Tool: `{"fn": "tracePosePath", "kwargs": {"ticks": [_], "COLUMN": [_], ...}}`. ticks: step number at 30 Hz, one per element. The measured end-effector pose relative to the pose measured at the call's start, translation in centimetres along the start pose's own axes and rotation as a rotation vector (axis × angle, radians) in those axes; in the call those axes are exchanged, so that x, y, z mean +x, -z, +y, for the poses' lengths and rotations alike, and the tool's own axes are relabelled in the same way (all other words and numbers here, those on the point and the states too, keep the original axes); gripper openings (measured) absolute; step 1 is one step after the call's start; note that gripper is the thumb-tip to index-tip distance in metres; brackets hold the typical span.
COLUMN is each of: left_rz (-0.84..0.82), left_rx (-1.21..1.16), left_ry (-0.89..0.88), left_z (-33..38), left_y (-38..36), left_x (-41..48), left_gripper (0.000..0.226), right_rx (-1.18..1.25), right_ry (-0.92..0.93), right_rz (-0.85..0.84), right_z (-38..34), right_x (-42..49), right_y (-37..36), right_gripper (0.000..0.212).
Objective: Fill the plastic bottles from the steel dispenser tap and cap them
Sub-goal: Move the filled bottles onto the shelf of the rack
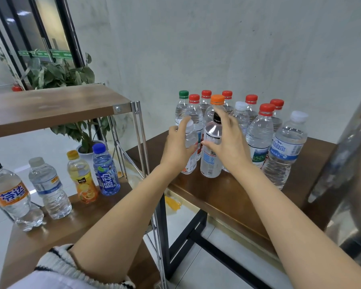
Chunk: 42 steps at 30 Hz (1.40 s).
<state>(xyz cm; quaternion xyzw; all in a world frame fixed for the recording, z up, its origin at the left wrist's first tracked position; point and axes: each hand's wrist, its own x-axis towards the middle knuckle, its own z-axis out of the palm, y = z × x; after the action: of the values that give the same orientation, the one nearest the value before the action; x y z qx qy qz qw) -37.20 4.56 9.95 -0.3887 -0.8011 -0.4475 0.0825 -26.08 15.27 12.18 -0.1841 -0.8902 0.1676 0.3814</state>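
Left hand (pixel 178 149): curled round a small white-capped bottle (pixel 190 163), thumb laid across its front.
Right hand (pixel 229 142): wrapped round a black-capped bottle (pixel 211 161), thumb in front, fingers raised behind its neck.
Held bottles: stood side by side at the front of the group, on the brown worktop (pixel 227 190).
Other capped bottles (pixel 258 132): clustered upright just behind, mostly red-capped.
Steel dispenser (pixel 346 159): seen at the right edge, beside the group.
Shelf (pixel 81 215): at the left, four bottles (pixel 50 186) stood on it.
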Motion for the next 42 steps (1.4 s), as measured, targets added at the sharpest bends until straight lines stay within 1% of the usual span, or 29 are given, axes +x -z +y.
{"fn": "tracePosePath", "kwargs": {"ticks": [7, 10, 17, 26, 30, 33, 42], "left_rz": [-0.004, 0.001, -0.019, -0.003, 0.016, 0.038, 0.117], "left_rx": [-0.029, -0.038, 0.002, -0.012, -0.048, -0.032, 0.039], "left_ry": [-0.083, -0.115, -0.173, -0.192, -0.176, -0.152, 0.0], "left_z": [0.3, 0.5, 1.0, 1.8, 1.8, 0.7, -5.0], "left_y": [0.2, 0.3, 1.8, 5.7, 8.4, 10.2, 16.5], "left_x": [-1.9, -3.0, -5.9, -11.6, -14.5, -16.5, -21.2], "left_gripper": [0.073, 0.071, 0.074, 0.075, 0.075, 0.077, 0.076], "right_rx": [0.149, 0.157, 0.162, 0.213, 0.224, 0.257, 0.394], "right_ry": [-0.021, -0.008, -0.001, 0.085, 0.114, 0.136, 0.177], "right_rz": [0.029, 0.028, -0.019, -0.076, -0.159, -0.22, -0.381], "right_z": [-0.3, -0.5, -1.6, -5.0, -7.2, -8.9, -15.5], "right_x": [-1.9, -3.0, -5.7, -9.4, -11.1, -12.6, -15.2], "right_y": [0.4, 0.7, 1.5, 3.6, 3.9, 3.2, -3.0], "right_gripper": [0.079, 0.078, 0.082, 0.083, 0.083, 0.082, 0.08]}}
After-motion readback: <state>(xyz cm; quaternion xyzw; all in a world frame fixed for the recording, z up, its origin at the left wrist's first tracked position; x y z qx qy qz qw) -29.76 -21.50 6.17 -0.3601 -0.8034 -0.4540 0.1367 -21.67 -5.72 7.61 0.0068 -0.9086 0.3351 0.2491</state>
